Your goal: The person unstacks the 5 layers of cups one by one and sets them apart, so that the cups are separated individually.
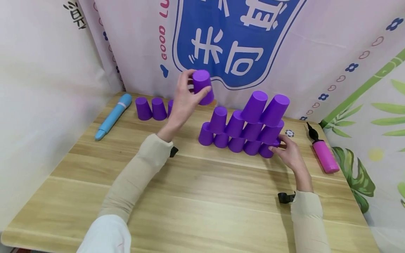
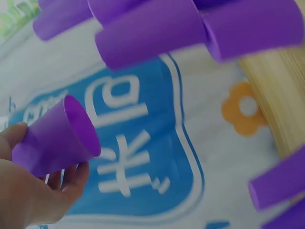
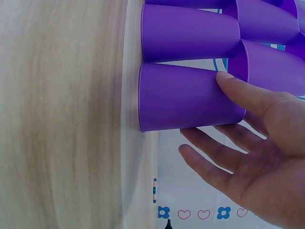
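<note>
Printed cloth (image 1: pixel 142 52) backs the wood-grain table (image 1: pixel 205 207), pink hand pump (image 1: pixel 326 156) at far R. Head view: hands well apart; L hand (image 1: pixel 183 100) grips a purple cup (image 1: pixel 202 88) in mid-air, up-left of the cup pyramid (image 1: pixel 235 123), mouth down prob. to match the stack; R hand (image 1: pixel 288 153) has thumb + fingers round the bottom-row end cup (image 1: pixel 265 151), prob. steadying it. Upper tiers straddle cups below, presumably for balance. L wrist cam: purple cup sits betw. thumb & fingers, mouth clear, apart from pyramid. R wrist cam: thumb on end cup's near side, fingers partly hidden behind; can't tell how firmly.
</note>
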Action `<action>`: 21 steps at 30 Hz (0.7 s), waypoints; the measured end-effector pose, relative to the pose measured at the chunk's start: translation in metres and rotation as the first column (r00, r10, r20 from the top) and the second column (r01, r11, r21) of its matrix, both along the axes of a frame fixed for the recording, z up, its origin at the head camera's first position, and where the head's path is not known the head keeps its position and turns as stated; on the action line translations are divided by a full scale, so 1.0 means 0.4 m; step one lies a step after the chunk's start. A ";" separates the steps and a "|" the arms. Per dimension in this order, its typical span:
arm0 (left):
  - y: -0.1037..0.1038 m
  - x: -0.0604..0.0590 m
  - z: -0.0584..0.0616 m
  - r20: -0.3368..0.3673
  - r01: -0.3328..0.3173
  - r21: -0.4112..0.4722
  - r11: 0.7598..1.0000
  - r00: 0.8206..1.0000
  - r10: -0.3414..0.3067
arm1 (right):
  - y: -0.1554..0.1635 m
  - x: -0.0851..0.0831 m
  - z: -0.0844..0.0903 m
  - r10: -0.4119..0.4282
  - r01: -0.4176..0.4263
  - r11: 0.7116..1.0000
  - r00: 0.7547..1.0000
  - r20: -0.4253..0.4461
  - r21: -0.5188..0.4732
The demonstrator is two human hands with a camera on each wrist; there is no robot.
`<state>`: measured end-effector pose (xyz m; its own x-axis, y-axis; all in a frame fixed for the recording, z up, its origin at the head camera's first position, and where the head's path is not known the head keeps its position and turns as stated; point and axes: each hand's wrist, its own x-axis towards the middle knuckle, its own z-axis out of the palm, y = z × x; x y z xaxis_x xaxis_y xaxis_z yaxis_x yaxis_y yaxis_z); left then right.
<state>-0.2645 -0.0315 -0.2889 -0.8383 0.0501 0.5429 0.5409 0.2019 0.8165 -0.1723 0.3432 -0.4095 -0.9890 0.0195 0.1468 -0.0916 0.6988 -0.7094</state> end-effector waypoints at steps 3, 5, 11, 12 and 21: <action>-0.047 -0.011 -0.009 -0.003 -0.089 0.020 0.996 0.996 0.090 | 0.003 0.002 0.004 0.002 -0.002 1.000 1.000 0.004 0.001; -0.081 -0.015 -0.024 0.009 -0.151 0.016 0.988 0.989 0.151 | 0.004 0.003 0.005 0.001 -0.001 1.000 1.000 0.011 0.001; -0.184 -0.017 -0.088 0.090 -0.299 -0.040 0.953 0.949 0.302 | 0.003 0.005 0.004 -0.002 0.002 1.000 1.000 0.021 -0.002; -0.201 -0.018 -0.100 0.109 -0.316 -0.056 0.947 0.941 0.320 | 0.002 0.005 0.004 -0.001 0.001 1.000 1.000 0.022 -0.005; -0.318 -0.021 -0.194 0.226 -0.358 -0.158 0.920 0.894 0.387 | -0.002 0.007 0.007 0.004 -0.004 1.000 1.000 0.017 -0.017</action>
